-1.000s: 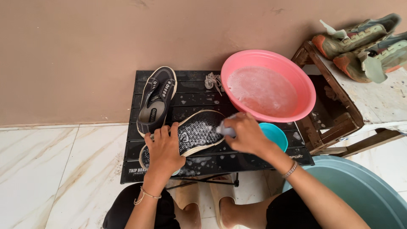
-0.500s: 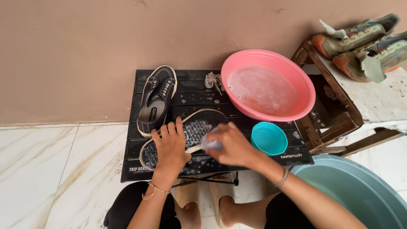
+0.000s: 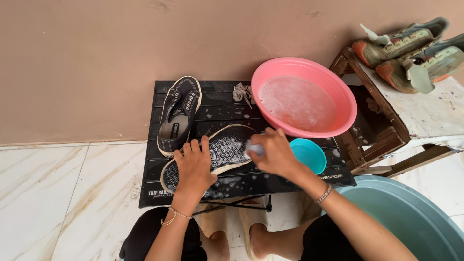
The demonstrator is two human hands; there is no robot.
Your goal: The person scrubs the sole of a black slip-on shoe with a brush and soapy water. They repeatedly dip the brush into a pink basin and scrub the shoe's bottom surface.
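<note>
A dark sneaker (image 3: pixel 227 147) lies sole-up on a black slatted table (image 3: pixel 290 181), its patterned sole flecked with soap suds. The left hand (image 3: pixel 195 166) presses flat, fingers spread, on its heel end. The right hand (image 3: pixel 275 152) is closed around a brush (image 3: pixel 254 149) (mostly hidden) at the toe.

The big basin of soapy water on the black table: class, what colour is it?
Pink. The basin shows best in the head view, beside the small teal bowl.
</note>
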